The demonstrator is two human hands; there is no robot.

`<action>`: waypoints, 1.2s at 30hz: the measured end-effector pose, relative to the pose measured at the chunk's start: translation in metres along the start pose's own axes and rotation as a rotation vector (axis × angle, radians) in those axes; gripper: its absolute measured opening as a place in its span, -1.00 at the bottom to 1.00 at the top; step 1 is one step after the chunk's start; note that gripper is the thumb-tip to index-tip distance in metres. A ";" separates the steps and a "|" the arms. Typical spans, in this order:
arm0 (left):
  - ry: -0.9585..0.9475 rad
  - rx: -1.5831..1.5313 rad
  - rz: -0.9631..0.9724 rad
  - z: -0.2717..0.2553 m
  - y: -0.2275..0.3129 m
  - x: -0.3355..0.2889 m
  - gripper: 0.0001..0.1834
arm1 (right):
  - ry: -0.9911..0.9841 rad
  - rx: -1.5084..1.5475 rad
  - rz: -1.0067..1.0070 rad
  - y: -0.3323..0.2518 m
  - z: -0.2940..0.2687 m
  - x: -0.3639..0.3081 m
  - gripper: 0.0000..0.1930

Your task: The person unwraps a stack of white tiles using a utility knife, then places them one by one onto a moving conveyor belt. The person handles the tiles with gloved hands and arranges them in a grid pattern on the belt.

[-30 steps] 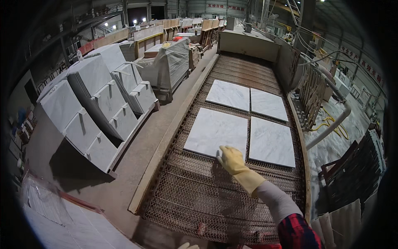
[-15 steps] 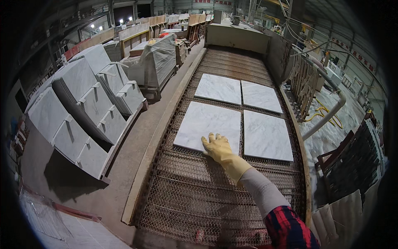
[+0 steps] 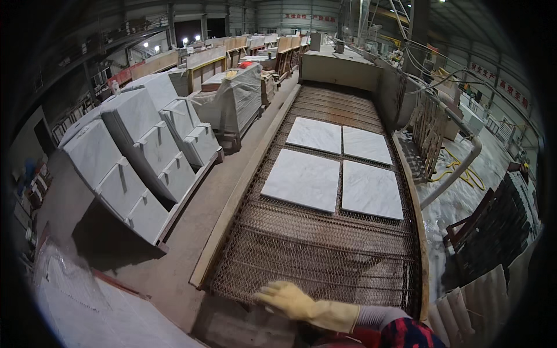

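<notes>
My right hand [image 3: 290, 300], in a pale yellow rubber glove, reaches leftward over the near end of a wire-mesh conveyor [image 3: 301, 249]. Its fingers are stretched out and nothing shows in them. Several square white marble-look tiles lie flat on the mesh, in two rows with narrow gaps between. The front left tile [image 3: 303, 180] and front right tile [image 3: 371, 190] are nearest to me. Behind them lie the back left tile [image 3: 315, 136] and back right tile [image 3: 366, 145]. The glove is apart from all of these. My left hand is out of view.
A-frame racks of white slabs [image 3: 136, 139] stand left of the conveyor across a concrete aisle. White slabs [image 3: 104, 313] fill the lower left. To the right are a pipe [image 3: 455, 177], a yellow hose [image 3: 461, 171] and a stack of dark slabs [image 3: 499, 223]. A machine housing [image 3: 339, 69] closes the far end.
My right hand has lifted off the front left tile and drawn back to the conveyor's near end, now pointing left. The view has shifted; the tiles keep their arrangement.
</notes>
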State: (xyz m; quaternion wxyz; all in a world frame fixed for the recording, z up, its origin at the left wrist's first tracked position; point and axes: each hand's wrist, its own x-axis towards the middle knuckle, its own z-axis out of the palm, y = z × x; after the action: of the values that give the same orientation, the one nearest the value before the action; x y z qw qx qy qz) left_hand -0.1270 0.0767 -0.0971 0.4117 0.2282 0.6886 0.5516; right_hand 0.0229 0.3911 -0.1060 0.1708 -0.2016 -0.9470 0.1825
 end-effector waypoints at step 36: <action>1.420 -0.298 0.465 -0.430 0.005 -0.117 -0.50 | -0.507 0.404 -0.415 -0.291 0.112 0.004 -0.59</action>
State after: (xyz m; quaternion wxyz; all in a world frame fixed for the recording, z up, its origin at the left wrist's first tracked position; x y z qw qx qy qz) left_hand -0.4145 -0.2569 -0.0329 -0.2304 -0.1003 0.6407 0.7255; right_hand -0.1185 0.1139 -0.0823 0.0008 0.0835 -0.9248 0.3712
